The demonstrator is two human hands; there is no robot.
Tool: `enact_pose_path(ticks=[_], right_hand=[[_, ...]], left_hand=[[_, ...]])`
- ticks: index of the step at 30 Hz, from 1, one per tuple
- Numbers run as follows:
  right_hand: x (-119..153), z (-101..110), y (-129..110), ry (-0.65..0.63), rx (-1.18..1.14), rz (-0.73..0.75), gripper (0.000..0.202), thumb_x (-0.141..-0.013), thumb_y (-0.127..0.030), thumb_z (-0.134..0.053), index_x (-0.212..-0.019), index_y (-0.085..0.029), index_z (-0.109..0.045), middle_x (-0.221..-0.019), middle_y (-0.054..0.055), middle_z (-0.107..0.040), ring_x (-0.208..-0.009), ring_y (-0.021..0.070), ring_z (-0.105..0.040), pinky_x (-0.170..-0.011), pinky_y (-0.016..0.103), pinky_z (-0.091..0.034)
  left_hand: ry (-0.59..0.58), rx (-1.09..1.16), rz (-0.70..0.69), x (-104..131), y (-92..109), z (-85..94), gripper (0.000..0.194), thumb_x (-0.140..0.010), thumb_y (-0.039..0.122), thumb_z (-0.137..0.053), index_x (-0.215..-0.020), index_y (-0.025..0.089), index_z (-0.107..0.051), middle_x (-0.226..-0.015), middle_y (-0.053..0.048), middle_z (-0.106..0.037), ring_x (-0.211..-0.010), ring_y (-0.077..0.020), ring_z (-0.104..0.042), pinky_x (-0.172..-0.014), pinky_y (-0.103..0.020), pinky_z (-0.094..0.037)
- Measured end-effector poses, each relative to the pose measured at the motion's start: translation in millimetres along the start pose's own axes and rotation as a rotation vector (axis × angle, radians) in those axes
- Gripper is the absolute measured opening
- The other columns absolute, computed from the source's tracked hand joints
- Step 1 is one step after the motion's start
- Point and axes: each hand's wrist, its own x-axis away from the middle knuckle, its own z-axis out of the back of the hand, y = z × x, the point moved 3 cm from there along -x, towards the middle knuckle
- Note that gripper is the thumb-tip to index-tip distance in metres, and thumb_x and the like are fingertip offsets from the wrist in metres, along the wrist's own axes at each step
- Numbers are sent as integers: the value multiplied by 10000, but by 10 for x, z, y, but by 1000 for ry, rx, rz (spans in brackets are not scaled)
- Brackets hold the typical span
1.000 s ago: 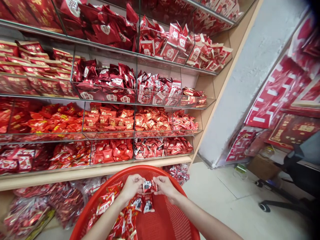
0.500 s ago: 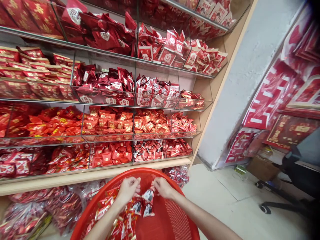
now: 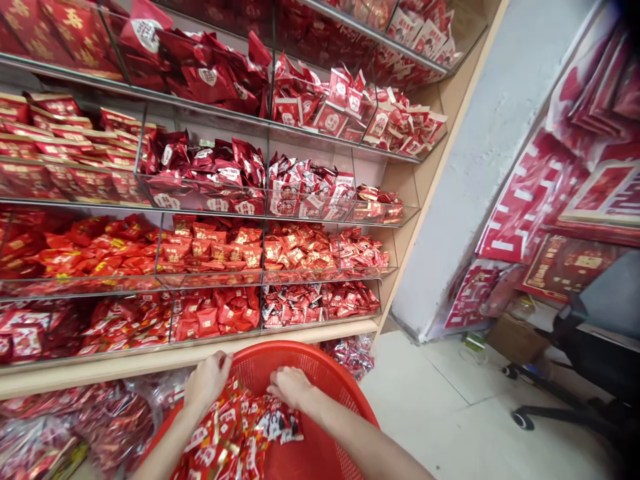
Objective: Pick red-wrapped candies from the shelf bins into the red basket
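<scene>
One left hand [image 3: 207,385], one right hand [image 3: 290,385] — two in all. One red basket [image 3: 310,460]. One shelving unit [image 3: 125,367] showing five tiers, the uppermost only partly. One wheeled chair [image 3: 600,333], one cardboard box [image 3: 517,343]. The basket packets [image 3: 240,427] and shelf packets [image 3: 220,251] — dozens, overlapping too much to count exactly.

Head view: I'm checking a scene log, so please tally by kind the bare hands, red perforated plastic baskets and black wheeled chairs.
Bare left hand and bare right hand: 2
Red perforated plastic basket: 1
Black wheeled chair: 1
Total: 4
</scene>
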Motion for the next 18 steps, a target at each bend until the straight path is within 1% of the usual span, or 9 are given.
enact_pose_path(ticks=[2,5,8,10,13,15,18], right_hand=[[23,95,13,73,18,5,232,-873,-338,-460,-872,-199,-646,-909,92,-690,-831,215,-651,-713,300,-451],[38,362,141,240,23,-2,266,-916,-300,-377,-857,-201,-616,-883,75,-677,-810,187,-644,-707,269,-437],[-4,691,375,407,15,-99,256,-931,-262,-348,-876,-197,-588,-894,58,-655,-787,158,-622,-698,243,-411],[-73,876,551,477,35,-198,221,-919,-217,-357,-943,-194,-575,-954,60,-633,-821,157,-597,-704,240,-397],[-223,1037,768,501,80,-291,282,-878,-118,-353,-1064,-189,-554,-1098,85,-583,-943,186,-538,-753,265,-384],[-325,1066,856,477,94,-280,368,-850,-62,-343,-1135,-200,-531,-1152,85,-560,-998,195,-502,-786,280,-375],[-424,1044,920,428,105,-241,453,-822,-19,-347,-1197,-225,-498,-1152,69,-556,-1023,188,-481,-801,280,-367]], left_hand=[[-21,21,-4,-15,-19,-55,502,-851,512,-242,-1002,239,-636,-957,-134,-711,-901,-297,-658,-729,-358,-463],[-49,47,-18,-26,-42,-86,513,-854,512,-242,-1064,248,-629,-1013,-128,-701,-962,-294,-643,-779,-364,-462],[-52,34,-24,-11,-36,-80,499,-861,485,-240,-1095,258,-618,-1048,-120,-692,-982,-296,-637,-806,-374,-456],[-46,24,-31,6,-18,-73,494,-865,471,-234,-1096,261,-617,-1049,-117,-692,-975,-297,-640,-803,-375,-456],[-40,10,-33,24,-4,-70,483,-869,452,-234,-1087,264,-622,-1015,-114,-703,-948,-293,-651,-781,-366,-461],[-33,6,-36,28,-12,-70,474,-869,446,-242,-1081,265,-626,-1003,-114,-708,-937,-291,-656,-770,-360,-462],[-15,22,-53,29,-36,-69,466,-871,445,-252,-1078,266,-629,-1004,-106,-711,-946,-280,-654,-769,-344,-460]])
